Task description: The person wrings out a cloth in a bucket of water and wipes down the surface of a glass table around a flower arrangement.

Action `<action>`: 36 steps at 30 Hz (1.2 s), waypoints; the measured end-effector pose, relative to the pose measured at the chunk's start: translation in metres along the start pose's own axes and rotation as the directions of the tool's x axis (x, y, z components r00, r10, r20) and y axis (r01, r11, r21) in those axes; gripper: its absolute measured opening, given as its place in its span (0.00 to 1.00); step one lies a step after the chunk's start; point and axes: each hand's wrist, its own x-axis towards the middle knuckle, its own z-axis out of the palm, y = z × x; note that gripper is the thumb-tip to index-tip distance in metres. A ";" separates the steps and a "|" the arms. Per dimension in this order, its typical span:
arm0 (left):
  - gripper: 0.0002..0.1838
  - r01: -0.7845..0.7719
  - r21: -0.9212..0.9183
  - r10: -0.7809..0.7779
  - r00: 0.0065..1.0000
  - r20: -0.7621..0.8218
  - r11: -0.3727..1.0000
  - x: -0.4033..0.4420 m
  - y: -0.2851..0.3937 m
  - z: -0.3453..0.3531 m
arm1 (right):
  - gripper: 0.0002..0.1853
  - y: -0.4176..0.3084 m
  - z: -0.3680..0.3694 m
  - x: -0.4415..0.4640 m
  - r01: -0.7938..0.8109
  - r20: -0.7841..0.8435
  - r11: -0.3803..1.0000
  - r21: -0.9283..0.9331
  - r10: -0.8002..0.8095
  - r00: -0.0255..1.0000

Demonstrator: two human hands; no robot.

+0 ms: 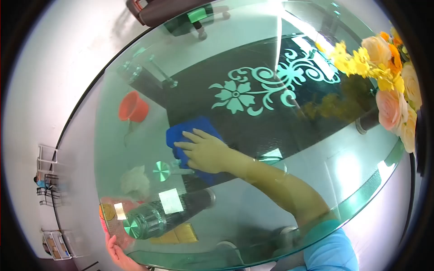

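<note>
A blue cloth lies under the glass tabletop, at the left end of a dark lower shelf with a pale floral pattern. My right hand reaches beneath the glass and presses on the cloth, its fingers spread and its back toward me. Whether the cloth touches only the shelf cannot be made out. At the lower left, my left hand has its bent fingers on the tabletop's rim; part of that hand is cut off by the frame.
Artificial flowers stand at the right. Below the glass are a red bucket, a crumpled whitish item, a cylindrical table leg and a yellow box. A wheeled chair is beyond; a distant person sits far left.
</note>
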 end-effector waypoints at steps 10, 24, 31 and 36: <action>0.15 0.005 0.045 -0.006 1.000 0.017 0.999 0.003 -0.010 -0.011 | 0.35 0.090 -0.114 -0.137 -0.705 -0.437 0.656 -0.270 0.569 0.696; 0.13 -0.344 0.453 0.335 0.936 0.104 0.822 0.008 0.027 0.009 | 0.25 0.043 -0.111 -0.186 -0.455 -0.364 0.835 -0.308 0.338 0.868; 0.13 0.024 0.338 0.022 0.991 -0.131 0.941 -0.001 0.021 0.009 | 0.33 0.166 -0.197 -0.322 -0.943 -0.615 0.115 -0.311 0.732 0.292; 0.13 -0.013 0.335 0.076 0.981 -0.176 0.942 -0.001 0.018 0.013 | 0.35 0.162 -0.182 -0.309 -0.967 -0.644 0.144 -0.211 0.723 0.248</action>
